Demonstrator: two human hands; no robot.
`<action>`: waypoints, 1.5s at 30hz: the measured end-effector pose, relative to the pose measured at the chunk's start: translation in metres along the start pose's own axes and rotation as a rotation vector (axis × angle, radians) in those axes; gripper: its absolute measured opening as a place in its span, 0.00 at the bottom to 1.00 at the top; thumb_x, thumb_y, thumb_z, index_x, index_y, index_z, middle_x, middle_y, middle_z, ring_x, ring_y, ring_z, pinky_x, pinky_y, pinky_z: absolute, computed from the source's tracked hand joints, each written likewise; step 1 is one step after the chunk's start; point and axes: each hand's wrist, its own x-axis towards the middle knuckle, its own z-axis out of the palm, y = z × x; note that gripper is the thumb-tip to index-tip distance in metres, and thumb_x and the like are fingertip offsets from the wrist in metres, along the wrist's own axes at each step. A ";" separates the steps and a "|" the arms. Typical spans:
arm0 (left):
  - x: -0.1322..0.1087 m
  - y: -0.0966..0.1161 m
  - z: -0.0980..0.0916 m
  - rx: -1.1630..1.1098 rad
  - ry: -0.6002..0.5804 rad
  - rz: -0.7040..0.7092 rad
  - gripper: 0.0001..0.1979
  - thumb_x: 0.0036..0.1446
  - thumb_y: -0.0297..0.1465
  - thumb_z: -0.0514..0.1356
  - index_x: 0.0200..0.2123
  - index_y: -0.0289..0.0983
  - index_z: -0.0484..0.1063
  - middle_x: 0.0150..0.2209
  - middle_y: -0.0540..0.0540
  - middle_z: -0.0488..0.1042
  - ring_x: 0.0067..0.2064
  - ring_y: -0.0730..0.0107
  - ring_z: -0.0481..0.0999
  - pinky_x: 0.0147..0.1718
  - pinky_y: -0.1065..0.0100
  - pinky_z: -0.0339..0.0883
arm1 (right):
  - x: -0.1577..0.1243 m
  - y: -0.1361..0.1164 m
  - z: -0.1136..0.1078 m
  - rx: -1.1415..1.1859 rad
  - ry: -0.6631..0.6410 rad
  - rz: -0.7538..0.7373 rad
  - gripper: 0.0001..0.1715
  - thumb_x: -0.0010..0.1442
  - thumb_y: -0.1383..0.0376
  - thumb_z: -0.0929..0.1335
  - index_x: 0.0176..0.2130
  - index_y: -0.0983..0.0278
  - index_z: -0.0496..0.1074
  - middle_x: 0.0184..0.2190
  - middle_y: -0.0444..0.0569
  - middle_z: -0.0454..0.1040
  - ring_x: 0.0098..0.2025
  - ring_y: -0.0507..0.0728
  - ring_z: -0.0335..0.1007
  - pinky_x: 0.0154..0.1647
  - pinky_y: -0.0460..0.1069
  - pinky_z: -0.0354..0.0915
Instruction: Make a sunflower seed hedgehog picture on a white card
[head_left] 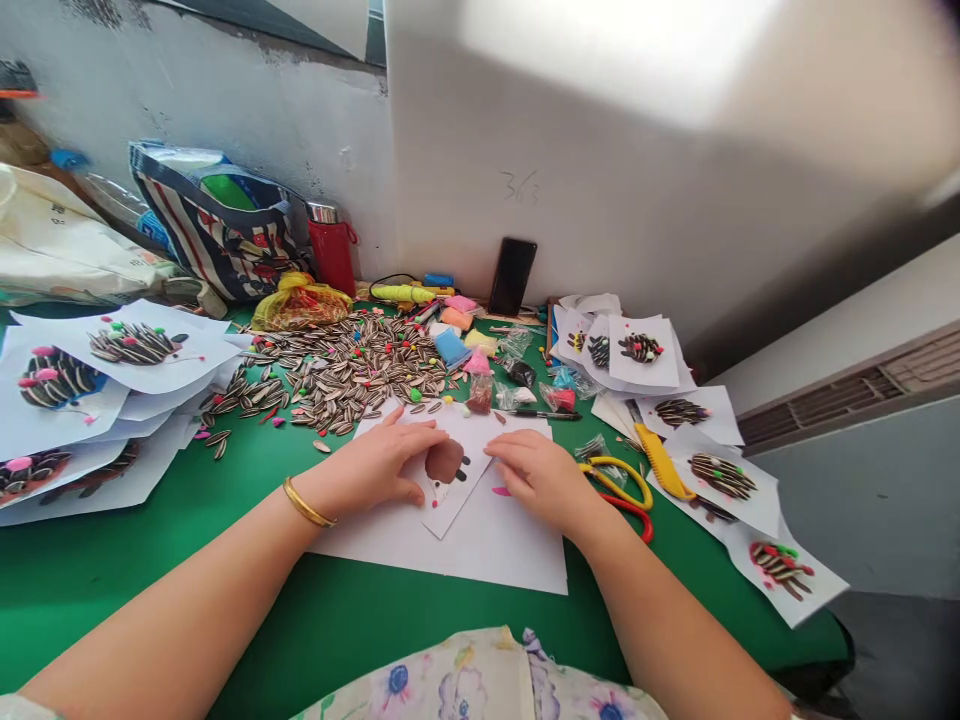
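Observation:
A small white paper card [446, 522] lies turned at an angle on larger white sheets [442, 563]. On it is a flattened brown clay shape [445, 461] with black clay feet [462, 469] and a small pink dot near its lower point. My left hand [386, 455] rests over the card's left side, fingers and thumb apart. At the card's right edge, my right hand [536, 475] has thumb and forefinger close together on the paper. A pink clay piece [501, 491] shows just below my right fingers. Striped sunflower seeds [352, 365] lie heaped beyond my left hand.
Finished seed-covered cards lie at left [139, 345] and right [724, 475]. Yellow-red scissors [637, 505] and a yellow cutter [664, 462] lie beside my right hand. Behind are coloured clay packets [452, 348], a leaning phone [513, 276], a red bottle [331, 255] and a striped bag [217, 230].

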 end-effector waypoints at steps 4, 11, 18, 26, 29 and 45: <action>-0.001 -0.001 0.000 -0.012 -0.031 0.016 0.34 0.49 0.38 0.70 0.60 0.48 0.65 0.60 0.45 0.71 0.61 0.52 0.70 0.67 0.48 0.44 | 0.002 -0.004 0.013 -0.041 -0.101 -0.071 0.27 0.62 0.74 0.63 0.59 0.61 0.70 0.60 0.51 0.70 0.63 0.60 0.63 0.66 0.61 0.56; -0.003 -0.013 -0.005 0.054 -0.033 -0.020 0.37 0.50 0.39 0.69 0.63 0.47 0.63 0.63 0.45 0.68 0.66 0.54 0.64 0.69 0.50 0.40 | 0.001 -0.011 0.009 -0.136 -0.081 -0.058 0.19 0.64 0.72 0.64 0.51 0.58 0.74 0.48 0.50 0.79 0.50 0.58 0.72 0.65 0.63 0.51; -0.001 -0.017 -0.007 0.083 0.056 -0.030 0.27 0.55 0.41 0.66 0.59 0.45 0.69 0.60 0.44 0.71 0.63 0.55 0.67 0.65 0.53 0.53 | 0.004 -0.005 0.014 -0.182 -0.019 -0.036 0.14 0.64 0.69 0.66 0.48 0.59 0.75 0.45 0.51 0.78 0.48 0.59 0.71 0.53 0.57 0.60; -0.001 -0.028 -0.004 0.167 0.238 -0.155 0.22 0.64 0.43 0.55 0.56 0.40 0.72 0.58 0.41 0.72 0.61 0.54 0.68 0.61 0.54 0.60 | 0.006 0.004 0.022 -0.143 -0.018 -0.017 0.17 0.63 0.69 0.68 0.51 0.58 0.74 0.52 0.51 0.75 0.54 0.61 0.68 0.58 0.60 0.59; -0.001 -0.034 -0.006 0.220 0.319 -0.234 0.19 0.65 0.39 0.52 0.53 0.40 0.75 0.55 0.41 0.74 0.58 0.54 0.70 0.59 0.54 0.62 | 0.007 0.005 0.023 -0.139 0.003 -0.006 0.16 0.63 0.69 0.68 0.50 0.58 0.74 0.51 0.51 0.76 0.53 0.61 0.68 0.58 0.60 0.60; 0.074 -0.070 -0.029 0.468 0.235 -0.447 0.19 0.67 0.38 0.46 0.47 0.36 0.72 0.49 0.32 0.69 0.54 0.45 0.68 0.47 0.54 0.64 | 0.009 0.019 0.030 -0.095 0.070 0.002 0.21 0.63 0.74 0.65 0.52 0.59 0.74 0.49 0.52 0.75 0.54 0.60 0.67 0.57 0.58 0.63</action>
